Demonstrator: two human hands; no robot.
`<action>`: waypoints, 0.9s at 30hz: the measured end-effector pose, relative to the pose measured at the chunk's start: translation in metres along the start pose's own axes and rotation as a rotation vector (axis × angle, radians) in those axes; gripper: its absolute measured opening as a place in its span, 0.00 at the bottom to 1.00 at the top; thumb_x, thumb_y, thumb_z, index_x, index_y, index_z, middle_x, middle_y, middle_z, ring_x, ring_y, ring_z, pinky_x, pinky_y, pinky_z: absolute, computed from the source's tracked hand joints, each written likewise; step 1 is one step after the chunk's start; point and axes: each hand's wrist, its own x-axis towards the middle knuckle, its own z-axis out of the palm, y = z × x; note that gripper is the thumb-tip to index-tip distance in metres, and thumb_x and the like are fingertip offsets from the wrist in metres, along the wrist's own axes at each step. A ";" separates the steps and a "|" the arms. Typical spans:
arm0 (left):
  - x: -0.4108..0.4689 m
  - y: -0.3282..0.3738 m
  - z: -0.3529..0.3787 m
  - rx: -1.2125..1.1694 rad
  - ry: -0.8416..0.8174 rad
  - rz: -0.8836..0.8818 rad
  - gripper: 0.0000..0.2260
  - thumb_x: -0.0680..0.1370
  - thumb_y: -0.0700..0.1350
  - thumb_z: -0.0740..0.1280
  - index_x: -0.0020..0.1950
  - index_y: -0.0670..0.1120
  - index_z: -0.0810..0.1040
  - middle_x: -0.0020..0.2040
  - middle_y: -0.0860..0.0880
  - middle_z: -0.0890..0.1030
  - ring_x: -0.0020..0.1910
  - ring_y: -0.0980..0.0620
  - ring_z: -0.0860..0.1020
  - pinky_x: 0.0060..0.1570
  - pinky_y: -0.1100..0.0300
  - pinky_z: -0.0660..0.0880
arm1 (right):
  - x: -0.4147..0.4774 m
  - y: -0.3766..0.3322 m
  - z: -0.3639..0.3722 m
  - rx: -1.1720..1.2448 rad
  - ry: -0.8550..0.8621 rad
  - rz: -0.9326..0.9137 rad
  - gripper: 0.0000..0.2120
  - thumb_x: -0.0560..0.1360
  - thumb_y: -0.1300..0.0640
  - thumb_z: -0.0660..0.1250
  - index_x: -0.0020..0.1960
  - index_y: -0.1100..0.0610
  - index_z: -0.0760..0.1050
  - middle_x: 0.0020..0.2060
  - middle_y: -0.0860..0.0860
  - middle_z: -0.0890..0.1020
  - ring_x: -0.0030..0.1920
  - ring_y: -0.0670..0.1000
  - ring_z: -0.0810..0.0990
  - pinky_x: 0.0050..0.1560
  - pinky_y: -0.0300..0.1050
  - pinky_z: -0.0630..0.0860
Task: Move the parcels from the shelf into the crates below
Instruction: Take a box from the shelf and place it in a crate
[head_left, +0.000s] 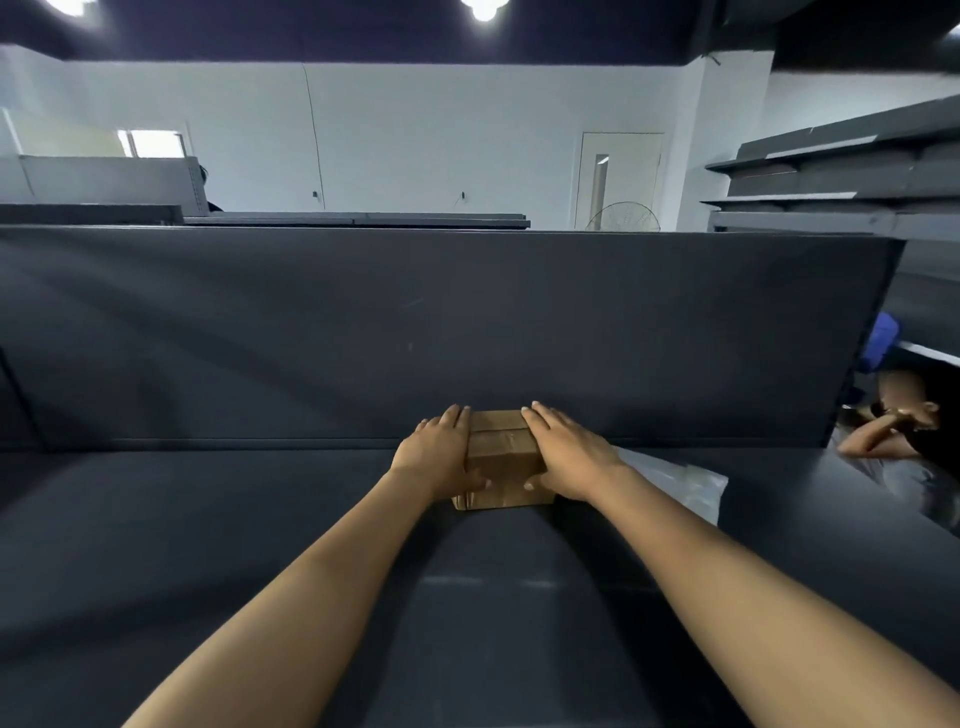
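A small brown cardboard parcel (501, 457) sealed with tape sits on the dark shelf (208, 519), close to the shelf's back panel. My left hand (441, 452) grips its left side, fingers along the top edge and thumb on the front face. My right hand (569, 452) grips its right side the same way. A parcel in a clear plastic bag (680, 486) lies just right of my right wrist. No crate is in view.
The tall dark back panel (415, 332) rises right behind the parcel. A person (898, 415) sits low at the right, past the shelf's end. More dark shelving (852, 176) stands at the far right, and a fan (623, 218) by the white door.
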 end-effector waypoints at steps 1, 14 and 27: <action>-0.001 0.001 0.002 -0.019 0.004 -0.006 0.46 0.72 0.60 0.71 0.79 0.44 0.50 0.78 0.48 0.55 0.75 0.45 0.60 0.68 0.51 0.67 | -0.001 0.000 0.002 0.013 0.011 0.003 0.46 0.73 0.50 0.71 0.79 0.56 0.43 0.78 0.51 0.46 0.77 0.53 0.49 0.73 0.50 0.58; -0.104 0.018 -0.040 -0.121 0.157 0.055 0.44 0.73 0.60 0.69 0.79 0.47 0.48 0.78 0.54 0.51 0.76 0.53 0.56 0.64 0.55 0.72 | -0.100 -0.024 -0.027 0.033 0.195 -0.085 0.45 0.73 0.46 0.70 0.78 0.54 0.45 0.78 0.49 0.47 0.76 0.51 0.55 0.70 0.46 0.64; -0.304 0.045 -0.070 -0.131 0.130 0.059 0.44 0.73 0.61 0.68 0.80 0.49 0.47 0.79 0.57 0.48 0.77 0.57 0.51 0.64 0.60 0.69 | -0.273 -0.098 -0.039 0.136 0.097 -0.092 0.50 0.70 0.43 0.72 0.79 0.53 0.41 0.77 0.46 0.46 0.77 0.48 0.49 0.71 0.45 0.63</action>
